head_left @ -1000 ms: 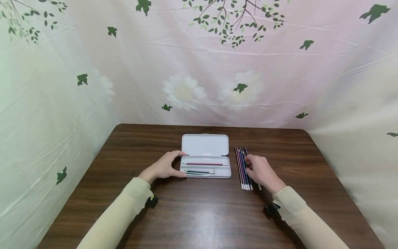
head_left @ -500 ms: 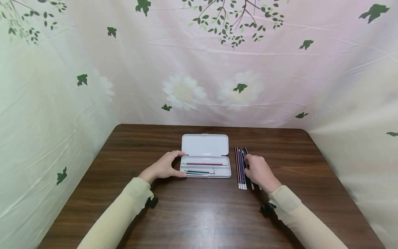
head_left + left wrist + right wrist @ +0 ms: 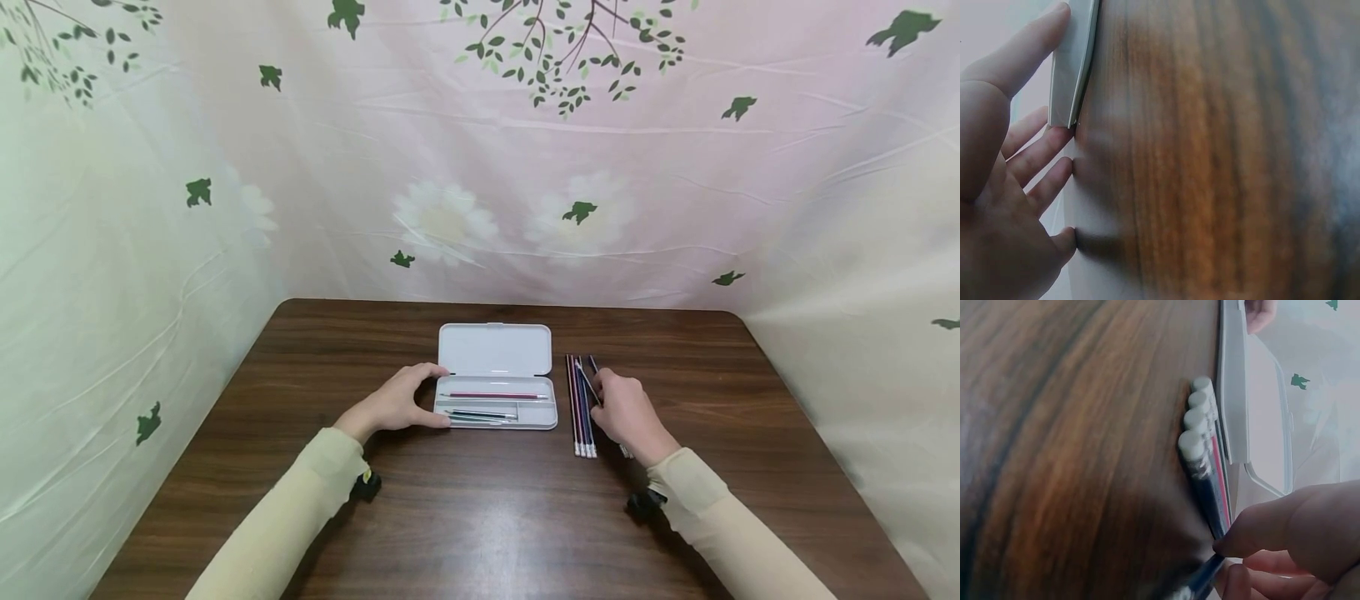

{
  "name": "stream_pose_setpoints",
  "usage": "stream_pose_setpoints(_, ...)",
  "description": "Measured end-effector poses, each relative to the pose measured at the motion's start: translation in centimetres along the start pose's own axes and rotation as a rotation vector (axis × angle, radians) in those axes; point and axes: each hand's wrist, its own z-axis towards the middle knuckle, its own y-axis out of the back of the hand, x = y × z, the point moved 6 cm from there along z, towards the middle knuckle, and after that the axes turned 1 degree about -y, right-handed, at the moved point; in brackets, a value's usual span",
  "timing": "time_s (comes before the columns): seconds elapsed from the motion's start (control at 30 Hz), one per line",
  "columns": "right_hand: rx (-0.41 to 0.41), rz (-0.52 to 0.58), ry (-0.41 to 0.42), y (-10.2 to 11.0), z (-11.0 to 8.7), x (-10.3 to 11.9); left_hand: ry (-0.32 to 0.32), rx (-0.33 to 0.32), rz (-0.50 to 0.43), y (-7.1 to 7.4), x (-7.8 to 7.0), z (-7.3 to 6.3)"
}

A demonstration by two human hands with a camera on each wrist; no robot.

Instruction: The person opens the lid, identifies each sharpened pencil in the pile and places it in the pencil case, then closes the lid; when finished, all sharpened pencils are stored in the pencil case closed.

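An open white pencil case (image 3: 538, 417) lies on the table, its lid (image 3: 495, 350) folded back. My left hand (image 3: 396, 404) holds its left end, thumb at the front edge and fingers at the back. Inside are a red pencil (image 3: 495, 395) and several thin dark sticks (image 3: 480, 414). Right of the case, several pencils (image 3: 580, 412) lie side by side with white eraser ends toward me. My right hand (image 3: 628, 412) pinches a dark blue pencil (image 3: 1209, 572) between thumb and fingers, its tip slanting over the row. Another pencil (image 3: 592, 363) lies partly hidden behind that hand.
The brown wooden table (image 3: 480, 517) extends around the case and pencils. Behind it hangs a pale cloth (image 3: 337, 167) with leaf and flower prints, also along both sides. Black wrist cameras are strapped under both sleeves.
My right hand has separated a pencil from the row and tilted it, its tip now leaning left. The row has shifted slightly left. My left hand and the case have stayed put.
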Motion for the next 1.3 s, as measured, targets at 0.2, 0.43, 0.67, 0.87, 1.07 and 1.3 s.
stream_pose_setpoints(0.2, -0.021, 0.035, -0.013, 0.4, 0.0, 0.1, 0.011, 0.001, 0.011, 0.0, 0.3, 0.0)
stream_pose_setpoints(0.43, -0.075, 0.094, 0.021, 1.5, -0.1, 0.8, 0.011, -0.001, 0.002, 0.0, 0.4, 0.0)
stream_pose_setpoints(0.67, -0.099, 0.098, 0.084, 2.1, -0.4, 1.9, 0.014, -0.002, 0.001, 0.1, 0.4, 0.0)
stream_pose_setpoints(0.87, -0.083, 0.103, 0.134, 2.2, -0.6, 3.4, 0.009, -0.001, 0.002, 0.1, 0.2, -0.1)
stream_pose_setpoints(1.07, -0.063, 0.133, 0.213, 1.5, -0.2, 4.7, 0.014, 0.001, 0.007, 0.0, 0.3, 0.1)
stream_pose_setpoints(1.3, -0.055, 0.102, 0.311, 0.5, 0.4, 6.2, 0.018, 0.004, 0.007, 0.0, 0.2, 0.1)
